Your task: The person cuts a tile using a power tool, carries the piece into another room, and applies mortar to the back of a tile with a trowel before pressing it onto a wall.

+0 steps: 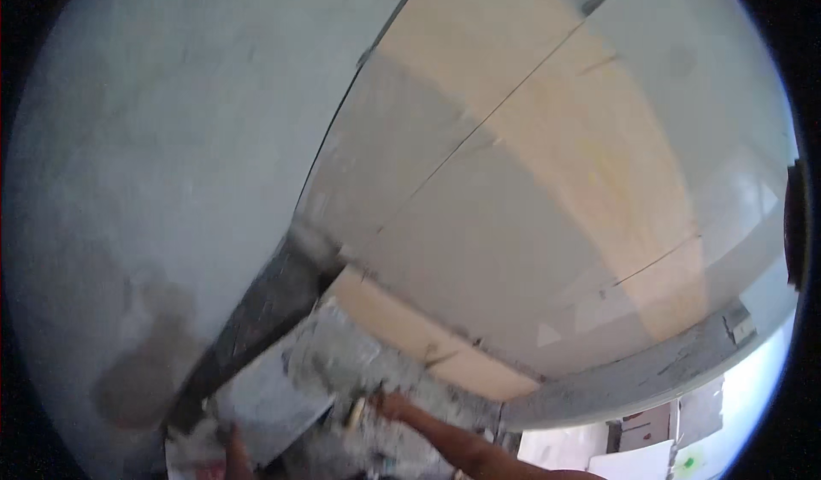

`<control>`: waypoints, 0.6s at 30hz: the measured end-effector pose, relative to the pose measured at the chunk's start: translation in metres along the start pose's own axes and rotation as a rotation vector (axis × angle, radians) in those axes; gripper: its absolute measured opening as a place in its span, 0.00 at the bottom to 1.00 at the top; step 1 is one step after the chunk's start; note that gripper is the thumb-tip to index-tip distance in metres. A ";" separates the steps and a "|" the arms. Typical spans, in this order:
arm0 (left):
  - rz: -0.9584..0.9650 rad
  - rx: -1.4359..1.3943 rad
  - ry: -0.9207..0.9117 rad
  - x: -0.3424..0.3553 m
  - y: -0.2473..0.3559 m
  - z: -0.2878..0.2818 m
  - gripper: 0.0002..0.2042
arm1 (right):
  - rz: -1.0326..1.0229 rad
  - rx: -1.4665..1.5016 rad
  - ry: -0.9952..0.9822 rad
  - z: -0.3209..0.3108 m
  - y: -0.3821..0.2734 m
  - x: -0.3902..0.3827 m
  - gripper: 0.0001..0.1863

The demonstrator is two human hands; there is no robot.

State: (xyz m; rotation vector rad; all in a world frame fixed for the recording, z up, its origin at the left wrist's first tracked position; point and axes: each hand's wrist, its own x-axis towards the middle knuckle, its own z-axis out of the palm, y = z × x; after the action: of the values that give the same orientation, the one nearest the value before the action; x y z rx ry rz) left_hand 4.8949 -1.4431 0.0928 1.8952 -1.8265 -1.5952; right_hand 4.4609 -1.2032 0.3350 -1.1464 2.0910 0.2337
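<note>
Here the right hand (389, 405) presses a small tool, fingers closed on it, into wet mortar (342, 360), while the left hand (233, 450) props a tile (265, 399), its grip unclear.

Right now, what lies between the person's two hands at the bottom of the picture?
In the head view, a tilted grey tile and grey mortar lie between the left hand and the right hand.
</note>
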 end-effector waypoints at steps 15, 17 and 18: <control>-0.277 0.010 -0.208 -0.003 0.013 -0.018 0.38 | 0.326 0.316 -0.078 0.006 -0.026 -0.096 0.34; -0.284 -0.239 -0.468 0.000 0.023 -0.029 0.36 | 0.317 0.309 -0.054 -0.019 -0.027 -0.094 0.33; -0.282 -0.348 -0.651 0.004 0.026 -0.034 0.35 | 0.312 0.313 -0.050 -0.028 -0.030 -0.093 0.33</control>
State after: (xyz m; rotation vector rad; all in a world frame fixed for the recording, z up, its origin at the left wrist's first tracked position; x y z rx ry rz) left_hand 4.8990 -1.4734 0.1235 1.6405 -1.3178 -2.6618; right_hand 4.5018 -1.1728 0.4225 -0.6237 2.1616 0.0742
